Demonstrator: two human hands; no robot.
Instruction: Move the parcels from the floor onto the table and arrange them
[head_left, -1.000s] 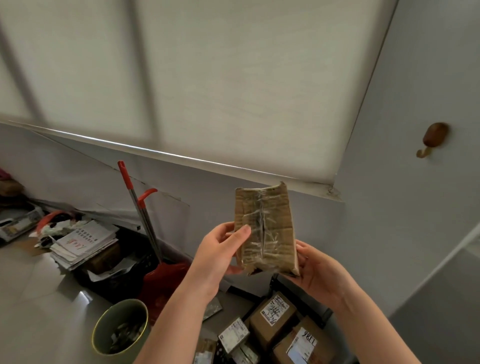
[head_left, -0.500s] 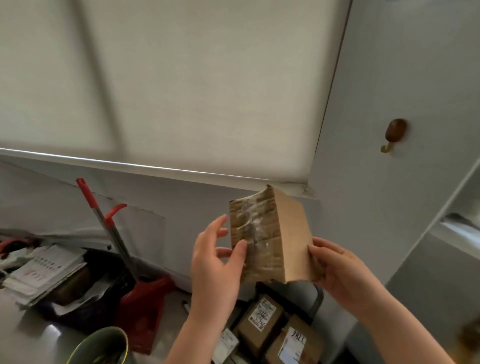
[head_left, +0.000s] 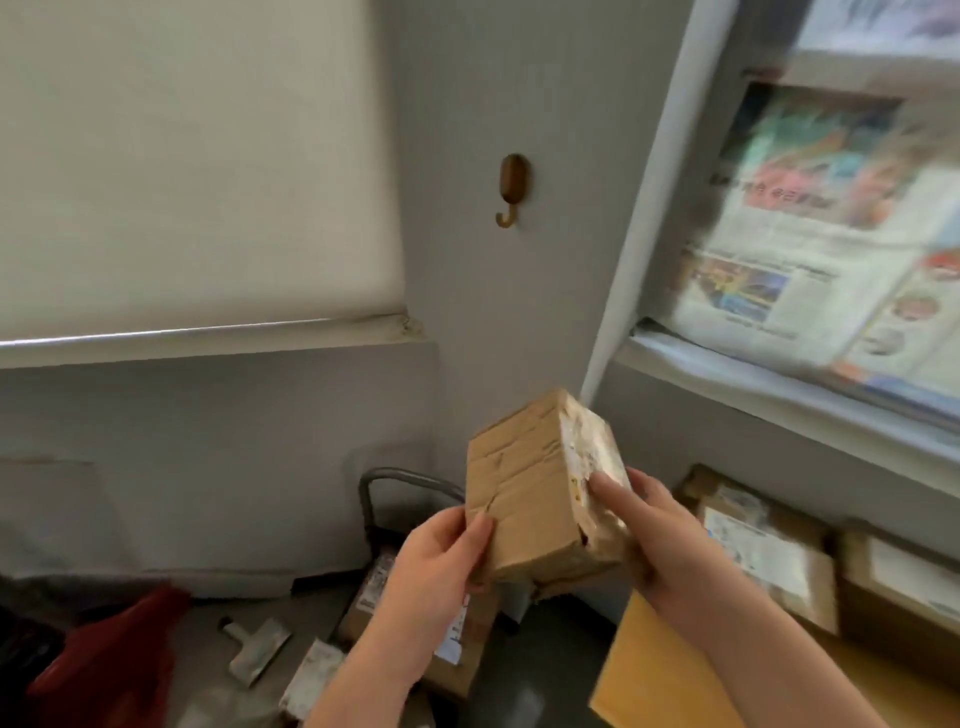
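Observation:
I hold a small brown cardboard parcel (head_left: 530, 499), taped and dented, in mid-air at the centre of the view. My left hand (head_left: 441, 561) grips its lower left edge. My right hand (head_left: 639, 525) grips its right, taped end, thumb on top. The yellow wooden table (head_left: 654, 675) lies at the lower right, below my right forearm. Two labelled parcels (head_left: 769, 551) (head_left: 904, 587) sit on it against the wall. More parcels (head_left: 384, 587) lie on the floor beneath my left arm, partly hidden.
A grey metal trolley handle (head_left: 400, 480) stands behind the floor parcels. A red dustpan (head_left: 109, 654) lies at lower left, and a small scraper (head_left: 257, 644) on the floor. Newspapers (head_left: 810, 244) fill a shelf above the table. A wooden hook (head_left: 511, 187) hangs on the wall.
My view has swung right, bringing the table and newspaper shelf into sight. The parcel has turned and tilted in my hands, its plain brown face now toward me.

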